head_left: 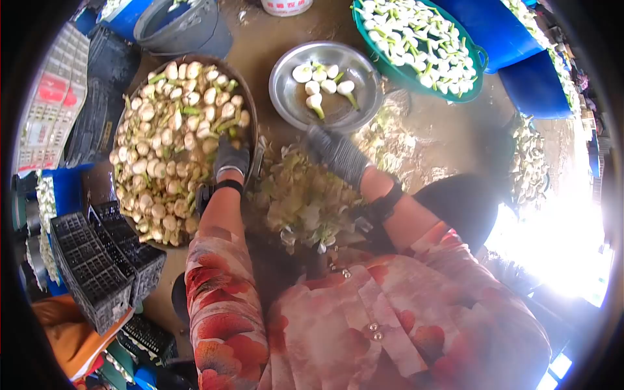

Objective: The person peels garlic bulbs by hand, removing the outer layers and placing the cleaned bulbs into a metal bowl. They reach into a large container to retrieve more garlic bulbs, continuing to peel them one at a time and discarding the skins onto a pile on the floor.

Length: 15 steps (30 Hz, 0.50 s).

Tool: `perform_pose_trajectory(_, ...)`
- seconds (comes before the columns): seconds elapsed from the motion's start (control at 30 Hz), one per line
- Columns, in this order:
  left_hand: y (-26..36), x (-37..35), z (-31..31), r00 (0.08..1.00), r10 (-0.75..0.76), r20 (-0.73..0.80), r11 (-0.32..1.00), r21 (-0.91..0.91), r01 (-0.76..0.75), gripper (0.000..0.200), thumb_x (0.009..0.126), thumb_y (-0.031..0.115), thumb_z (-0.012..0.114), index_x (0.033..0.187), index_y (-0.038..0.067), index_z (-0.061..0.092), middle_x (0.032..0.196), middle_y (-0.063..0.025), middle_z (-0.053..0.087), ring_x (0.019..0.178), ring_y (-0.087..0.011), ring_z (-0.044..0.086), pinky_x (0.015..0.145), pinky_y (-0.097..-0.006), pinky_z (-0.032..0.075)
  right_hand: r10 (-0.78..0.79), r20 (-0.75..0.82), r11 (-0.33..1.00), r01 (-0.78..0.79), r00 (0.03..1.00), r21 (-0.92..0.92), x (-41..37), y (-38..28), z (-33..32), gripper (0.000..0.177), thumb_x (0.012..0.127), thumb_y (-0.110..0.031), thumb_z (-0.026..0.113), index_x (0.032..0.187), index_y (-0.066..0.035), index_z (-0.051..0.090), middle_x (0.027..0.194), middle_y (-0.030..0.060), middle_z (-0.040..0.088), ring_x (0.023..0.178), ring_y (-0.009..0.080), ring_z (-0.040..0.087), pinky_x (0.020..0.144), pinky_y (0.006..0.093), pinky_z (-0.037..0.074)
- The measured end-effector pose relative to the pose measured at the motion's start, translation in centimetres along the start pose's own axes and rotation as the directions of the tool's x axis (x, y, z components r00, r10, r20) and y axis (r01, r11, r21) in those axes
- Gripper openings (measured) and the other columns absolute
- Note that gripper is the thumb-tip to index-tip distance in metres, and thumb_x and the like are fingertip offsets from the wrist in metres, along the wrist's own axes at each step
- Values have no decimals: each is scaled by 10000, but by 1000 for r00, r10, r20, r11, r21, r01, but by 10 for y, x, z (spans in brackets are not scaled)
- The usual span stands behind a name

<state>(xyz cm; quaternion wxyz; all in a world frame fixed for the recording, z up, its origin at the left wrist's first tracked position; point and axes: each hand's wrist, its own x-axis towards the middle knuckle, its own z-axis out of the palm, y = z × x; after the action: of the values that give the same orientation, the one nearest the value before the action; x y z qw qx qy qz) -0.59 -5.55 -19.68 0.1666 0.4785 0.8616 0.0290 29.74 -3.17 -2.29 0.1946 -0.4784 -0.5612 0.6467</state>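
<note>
My left hand (232, 158), in a dark grey glove, reaches over the right edge of a wide round basket (253, 107). Its fingertips are among brownish-white bulbs (156, 162) with green stalks, which look like garlic, so its grip is hidden. My right hand (339, 155), gloved in grey as well, is just below a metal basin (281, 107). Its fingers look curled together and a little blurred; what they hold, if anything, I cannot make out. Several cleaner white bulbs (314, 102) lie in the basin. Loose peelings (305, 195) are heaped under and between my hands.
A green basin (482, 62) full of white bulbs stands at upper right, beside blue tubs (536, 84). A grey bucket (185, 32) and a white bucket (286, 5) are at the back. Black crates (97, 260) stand at left. More peelings (528, 159) lie at right.
</note>
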Motion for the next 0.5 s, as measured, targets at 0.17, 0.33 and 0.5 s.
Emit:
perform_pose_trajectory(0.17, -22, 41, 38, 984, 129, 120, 957, 245, -156, 871, 875, 474, 628, 1525, 22, 265, 1444, -273, 471, 1321, -385, 496, 1088, -425, 407, 80, 37, 971, -69, 996, -228, 1, -9, 0, 492, 1001, -405, 546, 1207, 38, 605, 1085, 189, 688, 944, 269, 660, 869, 364, 511)
perform_pose_trajectory(0.33, -20, 22, 5, 970, 82, 230, 966, 220, -134, 909, 833, 421, 712, 1507, -8, 280, 1450, -275, 461, 1327, -401, 484, 1093, -414, 407, 19, 74, 847, 23, 997, -532, 6, 6, 4, 480, 1008, -384, 531, 1315, -17, 569, 1138, 183, 670, 1040, 287, 640, 934, 385, 475)
perform_pose_trajectory(0.5, -76, 23, 43, 915, 396, -74, 910, 161, -381, 820, 845, 324, 730, 1460, -38, 326, 1428, -262, 468, 1302, -381, 497, 1068, -410, 426, -11, 107, 846, 66, 994, -530, -4, 1, 6, 450, 1006, -370, 531, 1256, 1, 586, 1158, 205, 664, 1078, 326, 639, 952, 396, 473)
